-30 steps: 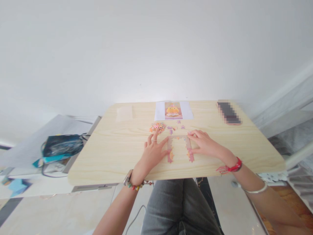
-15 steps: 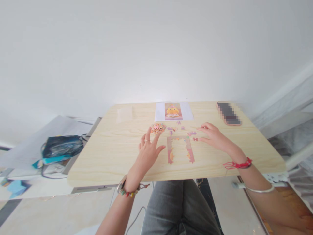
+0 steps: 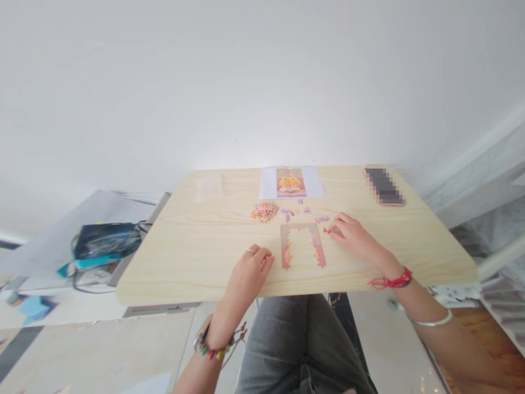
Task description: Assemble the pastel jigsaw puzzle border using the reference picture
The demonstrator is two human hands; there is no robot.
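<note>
A partly joined jigsaw puzzle [image 3: 319, 247] lies on the table, its top edge and two sides forming an upside-down U. My right hand [image 3: 353, 236] pinches a small red puzzle piece [image 3: 326, 230] beside the puzzle's upper right corner. Left of the puzzle, my left hand [image 3: 249, 269] rests low with its fingers curled and the thumb drawn in; whatever they may hold is hidden. A heap of loose puzzle pieces [image 3: 264, 212] sits above it. Several purple pieces [image 3: 322, 219] are scattered between the heap and my right hand.
A paper sheet with a printed yellow figure [image 3: 290, 183] lies at the table's back edge. A phone [image 3: 384, 187] is at the back right, a clear plastic bag [image 3: 209, 187] at the back left. Beside the table stands a dark bag [image 3: 106, 241].
My left hand has drawn back from the heap toward me, and its fingers have curled in. My right hand has come down slightly and closed on the red piece.
</note>
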